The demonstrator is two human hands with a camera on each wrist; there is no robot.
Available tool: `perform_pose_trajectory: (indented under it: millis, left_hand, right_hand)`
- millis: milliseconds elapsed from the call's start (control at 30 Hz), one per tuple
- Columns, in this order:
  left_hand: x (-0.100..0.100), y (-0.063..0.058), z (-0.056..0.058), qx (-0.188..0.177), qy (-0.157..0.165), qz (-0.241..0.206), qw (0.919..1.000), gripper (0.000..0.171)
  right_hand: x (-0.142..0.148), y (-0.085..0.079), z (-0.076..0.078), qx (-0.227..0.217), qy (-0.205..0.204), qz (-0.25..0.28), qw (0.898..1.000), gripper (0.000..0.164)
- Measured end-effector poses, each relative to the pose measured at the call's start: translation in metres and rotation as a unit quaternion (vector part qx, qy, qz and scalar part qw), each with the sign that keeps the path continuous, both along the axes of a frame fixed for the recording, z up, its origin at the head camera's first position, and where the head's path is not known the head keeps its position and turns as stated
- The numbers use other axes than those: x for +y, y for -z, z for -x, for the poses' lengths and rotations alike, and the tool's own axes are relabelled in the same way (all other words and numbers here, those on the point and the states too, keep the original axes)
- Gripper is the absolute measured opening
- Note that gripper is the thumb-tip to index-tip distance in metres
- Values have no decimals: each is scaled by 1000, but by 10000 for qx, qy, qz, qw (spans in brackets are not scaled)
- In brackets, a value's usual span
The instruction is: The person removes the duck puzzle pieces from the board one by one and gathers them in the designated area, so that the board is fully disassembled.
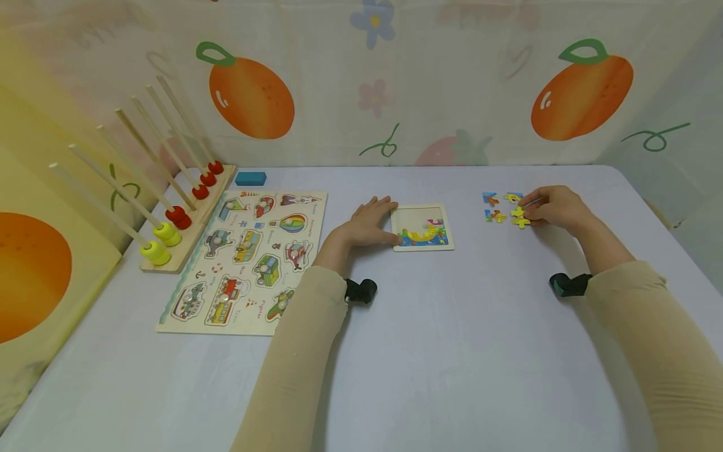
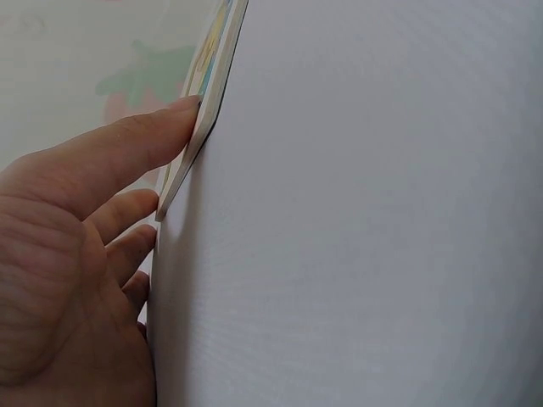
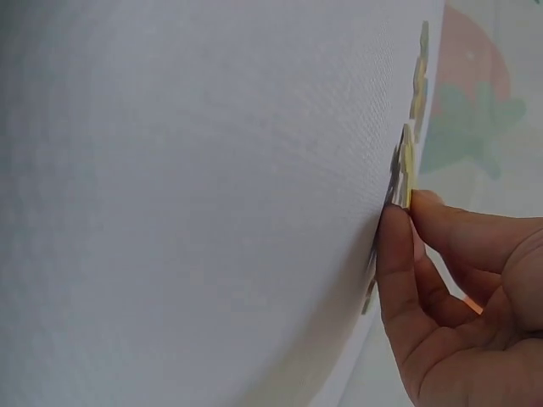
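Observation:
In the head view my left hand (image 1: pixel 364 225) rests at the left side of a small square wooden jigsaw tray (image 1: pixel 409 220). Its thumb touches the lower left corner and the fingers stretch along the left edge. Puzzle pieces fill the tray's lower part and right side, with bare wood above. Farther right, thumb and fingers of my right hand (image 1: pixel 556 207) pinch a yellow jigsaw piece (image 3: pixel 408 174), tilted up close over the table. Beside it lie other loose pieces: a blue and brown one (image 1: pixel 491 199), a yellow and blue one (image 1: pixel 513 197) and a multicoloured one (image 1: pixel 494 216).
A wooden peg board of vehicle pictures (image 1: pixel 237 263) lies left of my left forearm. Behind it stands a counting frame (image 1: pixel 194 232) with tall rods and red and yellow beads. A blue block (image 1: pixel 250 179) lies near the back edge. A printed cloth hangs behind the table.

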State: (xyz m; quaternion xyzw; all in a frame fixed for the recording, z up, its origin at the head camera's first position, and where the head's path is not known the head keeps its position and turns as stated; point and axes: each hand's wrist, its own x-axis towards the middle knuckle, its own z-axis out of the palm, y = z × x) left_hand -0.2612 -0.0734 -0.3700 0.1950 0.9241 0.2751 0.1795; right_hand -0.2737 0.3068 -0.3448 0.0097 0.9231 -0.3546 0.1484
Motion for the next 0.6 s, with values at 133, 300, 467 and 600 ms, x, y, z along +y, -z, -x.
perform_pose_trajectory:
  millis: [133, 300, 467, 600]
  left_hand:
    - [0, 0, 0, -26, -13, -22, 10000, 85]
    - [0, -1, -1, -16, -10, -24, 10000, 85]
    - [0, -1, -1, -3, -21, -34, 10000, 84]
    - [0, 0, -1, -6, -24, -35, 10000, 84]
  right_hand:
    - [-2, -1, 0, 73, 48, -125, 9999, 36]
    - [-3, 0, 0, 115, 100, -157, 9998, 35]
    - [-3, 0, 0, 142, 93, -136, 9998, 35]
    - [-3, 0, 0, 166, 86, -141, 9997, 34]
